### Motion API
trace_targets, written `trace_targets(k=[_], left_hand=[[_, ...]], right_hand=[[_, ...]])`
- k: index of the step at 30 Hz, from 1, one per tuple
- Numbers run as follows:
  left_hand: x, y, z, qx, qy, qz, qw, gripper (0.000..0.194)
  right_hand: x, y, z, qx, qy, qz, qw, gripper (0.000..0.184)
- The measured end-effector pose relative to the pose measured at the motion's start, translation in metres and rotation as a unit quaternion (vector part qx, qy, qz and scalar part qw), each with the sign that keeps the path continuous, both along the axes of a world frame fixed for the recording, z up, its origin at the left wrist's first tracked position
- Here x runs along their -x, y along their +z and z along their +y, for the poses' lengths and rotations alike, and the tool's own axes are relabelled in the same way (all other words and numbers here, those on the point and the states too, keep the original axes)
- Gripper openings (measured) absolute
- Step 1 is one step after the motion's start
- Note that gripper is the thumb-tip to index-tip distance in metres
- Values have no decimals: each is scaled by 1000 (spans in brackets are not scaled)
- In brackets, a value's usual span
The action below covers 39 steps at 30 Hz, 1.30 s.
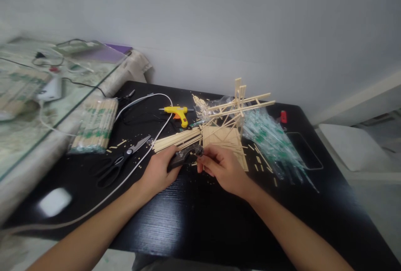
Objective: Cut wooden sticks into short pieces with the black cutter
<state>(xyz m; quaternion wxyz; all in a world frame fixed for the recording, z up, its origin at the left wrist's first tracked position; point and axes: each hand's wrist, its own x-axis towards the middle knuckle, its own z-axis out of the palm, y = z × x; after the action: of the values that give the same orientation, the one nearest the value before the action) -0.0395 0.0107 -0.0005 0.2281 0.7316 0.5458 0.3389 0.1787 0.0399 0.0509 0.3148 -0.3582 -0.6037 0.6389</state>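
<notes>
My left hand [161,166] is closed around a black hand tool [184,156] that looks like pliers or cutters. Its head points right, toward my right hand [221,164]. The fingers of that hand are pinched together at the tool's head, and what they hold is too small to make out. Just beyond both hands lies a flat panel of wooden sticks [221,134]. Loose wooden sticks [178,138] are heaped to its left. Behind the panel stands a frame of joined sticks [240,102], with uprights and ladder-like rails.
A yellow glue gun [178,112] lies behind the heap. Black-handled scissors [120,160] and a white cable [125,183] are at left, near a bagged stick bundle [94,125]. Plastic wrappers [269,137], a dark phone-like slab [303,150] and a red object [283,116] lie right.
</notes>
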Motion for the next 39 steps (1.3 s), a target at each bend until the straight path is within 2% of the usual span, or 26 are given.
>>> trace_targets(k=[11,25,32,39], left_hand=[[0,0,0,-4,-3,4,1000,14],[-1,-3,0,12,9,14,1000,1],[-1,-2,0,7,5,5,1000,8],[0,-1,0,7,-2,2,1000,15]], right_hand=[[-1,-2,0,-16,8,-44,999,34],[2,-3,-1,-35,-18,-47,998,38],[0,-4,0,-36,-9,-59,998,39],[1,2,-1,-22,8,-35,999,41]])
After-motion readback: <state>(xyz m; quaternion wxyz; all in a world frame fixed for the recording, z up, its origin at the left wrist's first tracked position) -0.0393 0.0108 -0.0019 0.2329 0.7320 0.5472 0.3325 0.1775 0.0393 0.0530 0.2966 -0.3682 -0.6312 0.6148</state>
